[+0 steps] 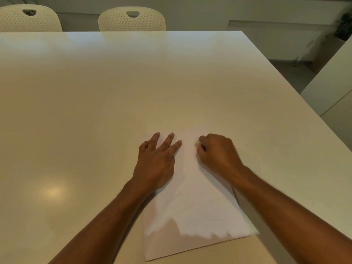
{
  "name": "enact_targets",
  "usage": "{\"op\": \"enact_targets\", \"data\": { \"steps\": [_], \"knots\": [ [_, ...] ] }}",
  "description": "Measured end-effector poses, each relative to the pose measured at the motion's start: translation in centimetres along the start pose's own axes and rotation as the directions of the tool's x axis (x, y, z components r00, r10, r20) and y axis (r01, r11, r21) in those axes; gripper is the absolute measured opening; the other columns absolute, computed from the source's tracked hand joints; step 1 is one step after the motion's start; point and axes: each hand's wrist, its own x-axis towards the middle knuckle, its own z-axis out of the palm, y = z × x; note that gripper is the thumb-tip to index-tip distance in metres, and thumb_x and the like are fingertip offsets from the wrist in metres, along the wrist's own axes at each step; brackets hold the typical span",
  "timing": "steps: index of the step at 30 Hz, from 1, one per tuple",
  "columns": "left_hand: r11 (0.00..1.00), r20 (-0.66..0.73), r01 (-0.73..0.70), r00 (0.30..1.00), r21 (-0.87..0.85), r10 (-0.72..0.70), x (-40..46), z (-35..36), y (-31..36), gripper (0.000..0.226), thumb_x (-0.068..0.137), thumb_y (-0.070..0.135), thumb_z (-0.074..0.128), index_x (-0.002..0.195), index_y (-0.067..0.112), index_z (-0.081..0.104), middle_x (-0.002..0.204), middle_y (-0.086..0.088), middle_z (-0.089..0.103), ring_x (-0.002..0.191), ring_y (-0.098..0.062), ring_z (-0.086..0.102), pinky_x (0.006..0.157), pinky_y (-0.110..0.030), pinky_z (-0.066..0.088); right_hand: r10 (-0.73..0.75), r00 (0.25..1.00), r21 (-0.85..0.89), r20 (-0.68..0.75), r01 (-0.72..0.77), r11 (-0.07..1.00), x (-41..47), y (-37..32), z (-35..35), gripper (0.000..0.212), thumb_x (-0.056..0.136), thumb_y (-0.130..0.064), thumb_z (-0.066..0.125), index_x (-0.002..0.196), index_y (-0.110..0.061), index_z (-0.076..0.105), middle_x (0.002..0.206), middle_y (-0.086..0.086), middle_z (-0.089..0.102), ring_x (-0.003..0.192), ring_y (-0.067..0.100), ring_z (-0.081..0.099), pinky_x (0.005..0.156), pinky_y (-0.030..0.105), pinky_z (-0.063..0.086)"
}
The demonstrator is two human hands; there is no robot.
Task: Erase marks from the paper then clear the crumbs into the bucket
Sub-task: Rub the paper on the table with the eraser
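A white sheet of paper (192, 210) lies on the cream table (114, 101), close to the near edge. My left hand (156, 164) lies flat on the paper's left part, fingers straight and spread, pressing it down. My right hand (217, 153) is at the paper's upper right with fingers curled tight; a small pale thing shows at its fingertips, probably an eraser (198, 143), mostly hidden. Any marks on the paper are too faint to make out. No bucket is in view.
Two cream perforated chairs (131, 20) (28, 18) stand at the table's far edge. The table's right edge runs diagonally down to the right, with a second pale surface (331, 82) beyond a gap. A dark plant (344, 25) stands far right.
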Motion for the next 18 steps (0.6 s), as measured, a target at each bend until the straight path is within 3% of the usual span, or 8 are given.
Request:
{"op": "enact_targets", "data": {
  "steps": [2, 3, 6, 7, 11, 13, 16, 18],
  "knots": [
    [1.0, -0.002, -0.001, 1.0, -0.003, 0.001, -0.1, -0.1, 0.0, 0.058, 0.096, 0.032, 0.024, 0.153, 0.038, 0.031, 0.164, 0.009, 0.023, 0.152, -0.031, 0.014, 0.114, -0.046, 0.019, 0.085, 0.995, -0.044, -0.06, -0.087, 0.995, 0.8, 1.2, -0.2, 0.022, 0.09, -0.021, 0.047, 0.072, -0.014, 0.057, 0.073, 0.006, 0.061, 0.069, 0.03, 0.059, 0.057, 0.03, 0.031],
    [1.0, -0.005, -0.002, 1.0, -0.005, 0.002, 0.0, -0.1, 0.0, 0.059, 0.095, 0.034, 0.022, 0.153, 0.039, 0.031, 0.164, 0.009, 0.023, 0.152, -0.03, 0.014, 0.113, -0.046, 0.019, 0.059, 0.995, -0.042, -0.081, -0.063, 0.997, 0.3, 0.4, -0.3, 0.02, 0.088, -0.02, 0.049, 0.071, -0.014, 0.058, 0.071, 0.006, 0.06, 0.067, 0.031, 0.059, 0.056, 0.03, 0.03],
    [1.0, 0.001, -0.009, 1.0, -0.019, 0.009, 0.0, -0.1, 0.0, 0.066, 0.091, 0.042, 0.008, 0.154, 0.04, 0.027, 0.165, 0.011, 0.019, 0.152, -0.028, 0.01, 0.114, -0.045, 0.016, -0.149, 0.988, 0.081, 0.032, 0.146, 0.986, -3.4, -3.4, 0.3, 0.021, 0.088, -0.023, 0.051, 0.071, -0.015, 0.061, 0.063, 0.002, 0.055, 0.056, 0.025, 0.054, 0.052, 0.028, 0.036],
    [1.0, -0.001, -0.011, 1.0, -0.019, 0.011, 0.0, -0.1, -0.1, 0.066, 0.09, 0.043, 0.008, 0.154, 0.04, 0.027, 0.164, 0.011, 0.019, 0.152, -0.028, 0.011, 0.114, -0.045, 0.016, -0.158, 0.986, 0.084, 0.055, 0.153, 0.985, -3.6, -3.2, 0.1, 0.021, 0.088, -0.024, 0.051, 0.072, -0.016, 0.061, 0.064, 0.002, 0.055, 0.057, 0.025, 0.053, 0.053, 0.028, 0.036],
    [1.0, -0.007, -0.007, 1.0, -0.009, 0.007, -0.1, -0.1, 0.0, 0.062, 0.093, 0.04, 0.014, 0.153, 0.039, 0.031, 0.164, 0.009, 0.023, 0.152, -0.029, 0.014, 0.114, -0.046, 0.018, 0.119, 0.991, -0.034, -0.056, -0.121, 0.992, -0.6, 1.6, -0.4, 0.021, 0.089, -0.022, 0.048, 0.071, -0.015, 0.057, 0.066, 0.004, 0.055, 0.067, 0.031, 0.059, 0.056, 0.029, 0.029],
    [1.0, -0.012, -0.009, 1.0, -0.002, 0.009, 0.0, 0.0, -0.1, 0.063, 0.092, 0.041, 0.012, 0.153, 0.039, 0.03, 0.164, 0.009, 0.023, 0.152, -0.029, 0.014, 0.114, -0.046, 0.018, 0.046, 0.996, -0.016, -0.075, -0.047, 0.999, -1.5, 0.0, -0.5, 0.02, 0.086, -0.022, 0.051, 0.067, -0.017, 0.055, 0.063, 0.004, 0.055, 0.063, 0.031, 0.059, 0.054, 0.029, 0.029],
    [1.0, -0.011, -0.011, 1.0, -0.002, 0.011, 0.0, 0.1, -0.1, 0.064, 0.092, 0.042, 0.011, 0.153, 0.039, 0.03, 0.164, 0.01, 0.022, 0.152, -0.029, 0.014, 0.114, -0.046, 0.019, -0.151, 0.988, 0.084, 0.032, 0.148, 0.985, -4.5, -3.2, 0.2, 0.021, 0.088, -0.024, 0.05, 0.07, -0.016, 0.058, 0.063, 0.004, 0.055, 0.056, 0.028, 0.054, 0.051, 0.031, 0.04],
    [1.0, -0.013, -0.004, 1.0, -0.003, 0.004, 0.1, 0.0, 0.0, 0.061, 0.094, 0.039, 0.016, 0.153, 0.039, 0.032, 0.163, 0.009, 0.024, 0.151, -0.03, 0.016, 0.113, -0.046, 0.02, -0.049, 0.999, 0.036, 0.009, 0.048, 0.998, -3.2, -1.5, -0.1, 0.024, 0.089, -0.025, 0.048, 0.07, -0.017, 0.057, 0.066, 0.004, 0.058, 0.061, 0.029, 0.057, 0.055, 0.033, 0.042]
  ]
}}
